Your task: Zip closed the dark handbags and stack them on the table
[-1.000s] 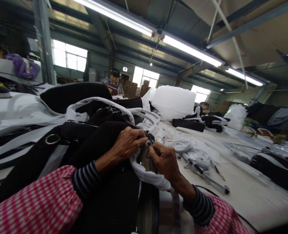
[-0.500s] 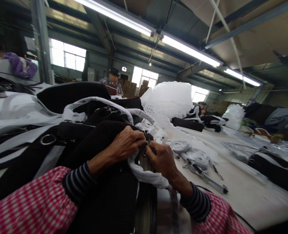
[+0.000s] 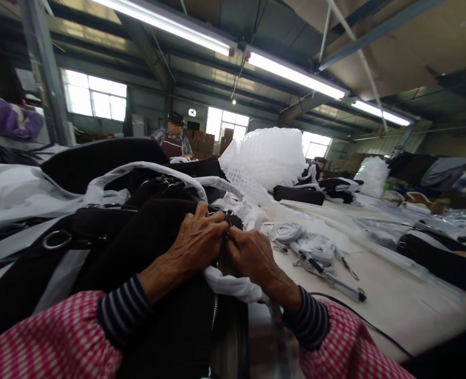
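Black bag (image 3: 170, 326), lower centre, under both hands
Left hand (image 3: 201, 237) and right hand (image 3: 254, 258) pinch its top edge.

The bag (image 3: 170, 326) is black; the sleeves (image 3: 59, 334) are pink-and-white checked; the cuffs (image 3: 125, 310) are dark, grey-striped; the bubble wrap (image 3: 274, 155) is white.
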Available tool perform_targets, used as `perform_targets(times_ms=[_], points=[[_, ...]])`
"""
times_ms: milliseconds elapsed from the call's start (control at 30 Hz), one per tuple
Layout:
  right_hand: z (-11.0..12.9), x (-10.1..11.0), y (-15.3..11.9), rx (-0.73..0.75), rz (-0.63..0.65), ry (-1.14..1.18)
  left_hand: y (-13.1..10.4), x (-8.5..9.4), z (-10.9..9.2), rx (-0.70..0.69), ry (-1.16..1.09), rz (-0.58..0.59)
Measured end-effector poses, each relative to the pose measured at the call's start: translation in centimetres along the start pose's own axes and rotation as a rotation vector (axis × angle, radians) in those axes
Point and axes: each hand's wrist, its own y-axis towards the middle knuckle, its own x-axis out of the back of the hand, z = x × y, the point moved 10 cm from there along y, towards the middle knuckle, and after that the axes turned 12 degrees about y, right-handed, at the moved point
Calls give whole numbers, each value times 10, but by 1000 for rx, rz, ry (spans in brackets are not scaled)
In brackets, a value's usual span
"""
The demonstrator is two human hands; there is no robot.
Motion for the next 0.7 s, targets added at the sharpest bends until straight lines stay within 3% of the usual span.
perform_targets(times_ms=[200, 400, 500, 600, 700], points=[[-2, -2, 1, -11, 34, 18, 6, -3, -1, 1, 53, 26], [-2, -3, 5, 34, 55, 29, 18, -10, -3, -102, 52, 118], [-4, -2, 6, 22, 59, 58, 19, -12, -3, -117, 84, 99], [-8, 2, 5, 19, 28, 148, 14, -12, -3, -145, 96, 53], [-15, 8, 4, 46, -8, 357, 10, -10, 2, -160, 1, 79]])
